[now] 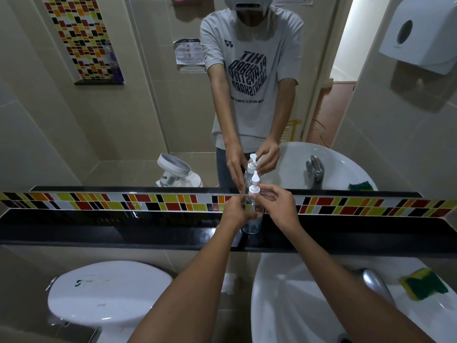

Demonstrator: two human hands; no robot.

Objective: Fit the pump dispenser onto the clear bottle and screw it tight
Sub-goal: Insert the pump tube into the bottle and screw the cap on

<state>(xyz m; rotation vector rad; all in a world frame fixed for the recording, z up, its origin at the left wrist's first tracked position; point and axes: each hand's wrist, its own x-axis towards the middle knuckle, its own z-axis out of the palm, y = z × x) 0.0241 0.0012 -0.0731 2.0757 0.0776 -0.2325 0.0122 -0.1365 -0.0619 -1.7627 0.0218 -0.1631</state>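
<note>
My left hand (235, 211) wrapped around the bottle (252, 219), which stood upright on the black ledge (123, 233) under the mirror (148, 95). My right hand (278, 205) pinched the collar of the white pump (254, 186) with its fingertips (263, 194); the pump sat on the bottle's neck, nozzle up. Coloured tiles (99, 201) ran behind the ledge. Below were the toilet lid (106, 295) on the left and the sink (296, 305) on the right, with a sponge (424, 284) on its rim.
</note>
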